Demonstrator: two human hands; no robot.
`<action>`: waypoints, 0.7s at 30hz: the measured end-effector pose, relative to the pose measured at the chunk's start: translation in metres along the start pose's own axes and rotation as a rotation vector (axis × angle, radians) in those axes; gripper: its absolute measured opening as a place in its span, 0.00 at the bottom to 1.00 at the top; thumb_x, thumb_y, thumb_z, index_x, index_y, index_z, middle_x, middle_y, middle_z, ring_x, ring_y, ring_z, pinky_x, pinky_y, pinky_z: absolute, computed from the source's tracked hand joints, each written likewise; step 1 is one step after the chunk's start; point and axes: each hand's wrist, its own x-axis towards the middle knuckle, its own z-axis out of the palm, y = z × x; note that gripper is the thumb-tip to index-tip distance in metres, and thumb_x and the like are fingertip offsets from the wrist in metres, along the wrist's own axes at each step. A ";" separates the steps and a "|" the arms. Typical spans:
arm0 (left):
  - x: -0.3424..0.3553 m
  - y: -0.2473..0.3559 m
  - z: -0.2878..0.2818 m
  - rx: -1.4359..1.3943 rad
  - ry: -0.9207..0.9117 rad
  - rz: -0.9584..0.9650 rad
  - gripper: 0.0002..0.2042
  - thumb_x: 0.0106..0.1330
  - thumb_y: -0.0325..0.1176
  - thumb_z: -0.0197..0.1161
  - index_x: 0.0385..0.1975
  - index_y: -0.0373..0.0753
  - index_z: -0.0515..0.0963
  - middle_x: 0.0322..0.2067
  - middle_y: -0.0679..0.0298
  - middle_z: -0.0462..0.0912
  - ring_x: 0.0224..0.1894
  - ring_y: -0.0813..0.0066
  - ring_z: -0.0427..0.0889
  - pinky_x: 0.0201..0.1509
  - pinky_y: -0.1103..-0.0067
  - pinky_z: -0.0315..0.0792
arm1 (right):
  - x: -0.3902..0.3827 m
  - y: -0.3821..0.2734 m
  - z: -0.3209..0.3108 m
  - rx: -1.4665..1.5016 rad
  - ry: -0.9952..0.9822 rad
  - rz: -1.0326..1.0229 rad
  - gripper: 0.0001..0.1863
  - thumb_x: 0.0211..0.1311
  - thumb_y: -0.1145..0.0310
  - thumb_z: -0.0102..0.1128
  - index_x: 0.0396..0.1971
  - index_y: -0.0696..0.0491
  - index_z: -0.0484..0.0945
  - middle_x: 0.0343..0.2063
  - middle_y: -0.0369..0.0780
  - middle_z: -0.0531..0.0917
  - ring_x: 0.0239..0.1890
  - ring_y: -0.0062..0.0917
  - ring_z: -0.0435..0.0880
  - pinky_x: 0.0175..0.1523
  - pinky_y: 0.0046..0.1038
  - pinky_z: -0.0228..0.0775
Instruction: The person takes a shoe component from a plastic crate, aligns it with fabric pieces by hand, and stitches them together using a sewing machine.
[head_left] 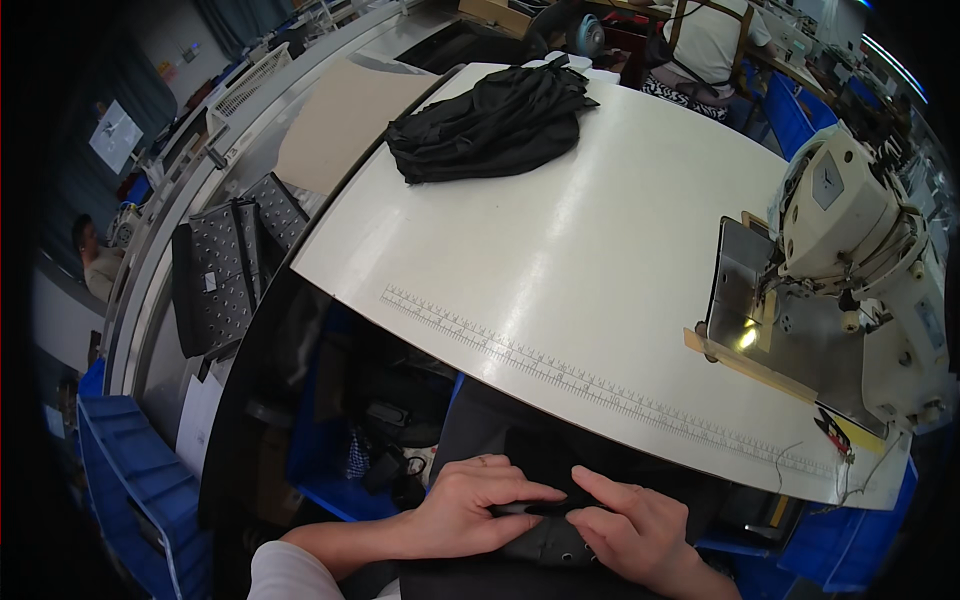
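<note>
Near the lower middle, a black fabric piece with metal eyelets (540, 545) lies over my lap, below the table's front edge. My left hand (465, 508) is closed, its thumb and forefinger pinching a dark fold of that fabric. Opposite it, my right hand (635, 525) curls over the other side of the fabric, with the thumb against it and the forefinger bent above. The two sets of fingertips are a small gap apart. Part of the fabric is hidden under the right fingers, and its lower portion merges with dark cloth on my lap.
A white table (620, 250) with a printed ruler along its front edge holds a heap of black cloth (490, 120). At right stands a sewing machine (840, 220) with red-handled snips (832, 432) nearby. Blue bins (140, 480) flank the table. A person (705, 50) sits beyond.
</note>
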 end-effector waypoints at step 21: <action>0.001 0.004 0.001 -0.166 -0.025 -0.153 0.16 0.51 0.22 0.71 0.42 0.39 0.85 0.24 0.64 0.81 0.27 0.78 0.76 0.31 0.83 0.68 | -0.003 0.002 0.006 -0.096 0.146 -0.148 0.10 0.46 0.73 0.72 0.28 0.52 0.80 0.39 0.38 0.80 0.39 0.32 0.84 0.35 0.22 0.81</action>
